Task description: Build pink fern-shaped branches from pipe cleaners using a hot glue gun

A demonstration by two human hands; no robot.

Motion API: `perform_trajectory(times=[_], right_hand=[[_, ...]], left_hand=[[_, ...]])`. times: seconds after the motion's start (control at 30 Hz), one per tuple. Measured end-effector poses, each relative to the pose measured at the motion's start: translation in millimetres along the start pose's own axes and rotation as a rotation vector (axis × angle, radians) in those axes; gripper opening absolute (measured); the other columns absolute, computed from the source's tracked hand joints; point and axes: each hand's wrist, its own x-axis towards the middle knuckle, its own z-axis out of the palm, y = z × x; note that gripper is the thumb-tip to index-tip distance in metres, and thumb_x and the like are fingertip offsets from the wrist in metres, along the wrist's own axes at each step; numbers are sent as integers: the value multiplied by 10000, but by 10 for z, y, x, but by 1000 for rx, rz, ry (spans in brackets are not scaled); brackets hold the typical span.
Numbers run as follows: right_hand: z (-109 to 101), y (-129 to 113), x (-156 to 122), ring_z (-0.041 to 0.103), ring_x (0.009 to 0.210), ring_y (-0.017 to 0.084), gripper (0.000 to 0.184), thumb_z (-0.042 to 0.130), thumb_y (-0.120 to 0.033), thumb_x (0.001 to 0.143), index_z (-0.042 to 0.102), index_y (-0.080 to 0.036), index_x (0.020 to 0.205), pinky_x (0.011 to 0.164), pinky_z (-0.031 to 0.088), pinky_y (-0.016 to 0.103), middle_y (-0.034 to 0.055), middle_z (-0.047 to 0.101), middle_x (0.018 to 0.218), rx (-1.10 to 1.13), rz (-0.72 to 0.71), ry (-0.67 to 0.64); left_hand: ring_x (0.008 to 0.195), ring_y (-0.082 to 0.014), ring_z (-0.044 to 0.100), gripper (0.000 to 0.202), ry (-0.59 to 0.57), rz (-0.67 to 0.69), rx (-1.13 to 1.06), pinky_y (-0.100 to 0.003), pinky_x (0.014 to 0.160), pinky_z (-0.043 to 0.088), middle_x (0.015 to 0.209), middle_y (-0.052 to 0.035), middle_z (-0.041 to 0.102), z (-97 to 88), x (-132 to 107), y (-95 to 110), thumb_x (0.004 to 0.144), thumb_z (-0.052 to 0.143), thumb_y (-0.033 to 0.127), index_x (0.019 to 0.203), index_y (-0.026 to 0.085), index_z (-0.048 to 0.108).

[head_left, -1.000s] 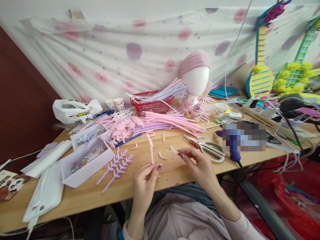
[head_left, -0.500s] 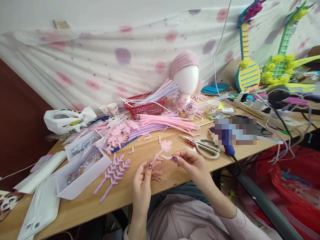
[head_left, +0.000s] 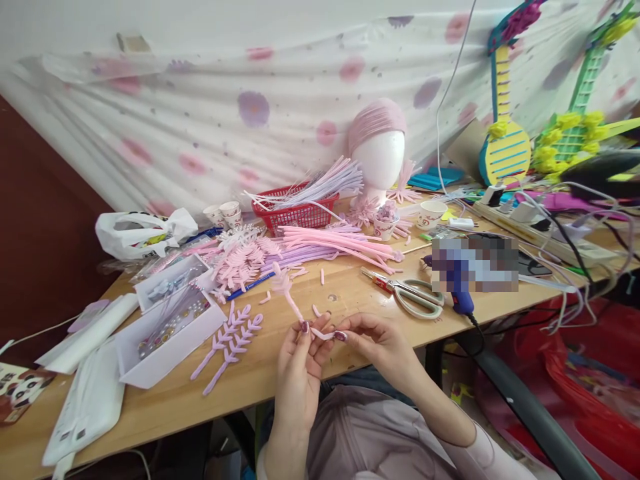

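Over the table's front edge, my left hand (head_left: 300,353) pinches the stem of a pink pipe-cleaner sprig (head_left: 286,291), its leafy tip pointing up and to the left. My right hand (head_left: 377,340) holds the end of a short pale pipe cleaner (head_left: 323,335) between thumb and forefinger. The other end of that piece meets the sprig's stem at my left fingertips. Two lilac pipe-cleaner sprigs (head_left: 235,347) lie flat on the table to the left of my hands. Scissors (head_left: 413,293) rest beyond my right hand.
Bundled pink pipe cleaners (head_left: 335,243) lie behind my hands, before a red basket (head_left: 300,215) of pale ones. White boxes (head_left: 165,347) of beads stand left. At right are a blue glue gun (head_left: 460,293), cables and a power strip (head_left: 540,227). A foam head (head_left: 383,160) stands behind.
The pink sprig has swung left and more upright in my left hand. My right hand has moved slightly left and down, bringing the pale piece close to my left fingers.
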Motion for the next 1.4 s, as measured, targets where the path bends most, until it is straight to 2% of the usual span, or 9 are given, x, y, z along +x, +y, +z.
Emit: perform_trajectory(times=[0.23,0.5,0.63,0.73,0.87,0.97,1.1,1.3,1.4], right_hand=[[-59,10,10,614,682,169,275,670,-446,797,720,-175,796,657,477,274,45,715,755,-105,-34,-31],[-31,-8,13,655,776,181,167,640,-333,843,719,-187,831,735,484,277,48,740,838,-106,-36,-102],[-99,-5,25,649,754,188,214,648,-380,831,717,-177,822,712,490,283,46,730,800,-116,-13,-127],[-206,-32,83,634,718,184,251,676,-419,800,708,-170,802,682,494,284,45,707,758,-78,-17,-91],[-297,-138,237,617,780,198,192,712,-386,777,697,-195,762,730,495,315,54,680,802,-48,-170,-34],[-285,-223,349,593,803,197,137,689,-351,810,703,-219,775,755,480,335,54,651,836,-116,-301,-11],[-240,-272,415,580,833,203,139,663,-354,835,715,-231,800,784,473,351,56,617,871,-228,-380,15],[-259,-157,368,584,848,196,196,629,-373,862,715,-200,826,792,452,325,50,605,845,-273,-297,-217],[-273,-88,339,581,850,200,226,617,-386,868,706,-185,812,795,443,329,56,603,837,-269,-248,-244]], left_hand=[[833,-213,717,276,-25,186,238,-308,730,567,935,-105,748,-59,32,-24,766,712,330,891,156,538],[860,-237,712,267,-78,168,321,-345,771,551,902,-114,752,-76,13,-50,772,697,351,876,159,544],[875,-231,708,260,-82,166,326,-321,757,547,912,-118,751,-71,14,-37,781,687,359,868,157,548],[815,-220,713,277,-69,144,319,-282,673,549,899,-115,750,-77,31,-31,762,699,368,862,147,564],[704,-199,709,305,-69,96,309,-245,567,532,811,-102,750,-71,36,-20,712,731,385,824,139,589],[639,-171,690,300,-73,92,317,-226,531,519,789,-102,749,-50,14,-12,707,731,385,812,134,604],[611,-168,674,314,-47,120,374,-234,523,520,773,-103,742,-34,-3,-23,699,734,396,815,127,620],[429,-69,525,385,-41,156,288,-155,405,389,631,-7,665,-55,10,-18,746,699,391,1017,130,616],[396,-56,478,356,-66,141,288,-145,381,347,556,22,612,-63,2,-6,755,689,392,980,124,620]])
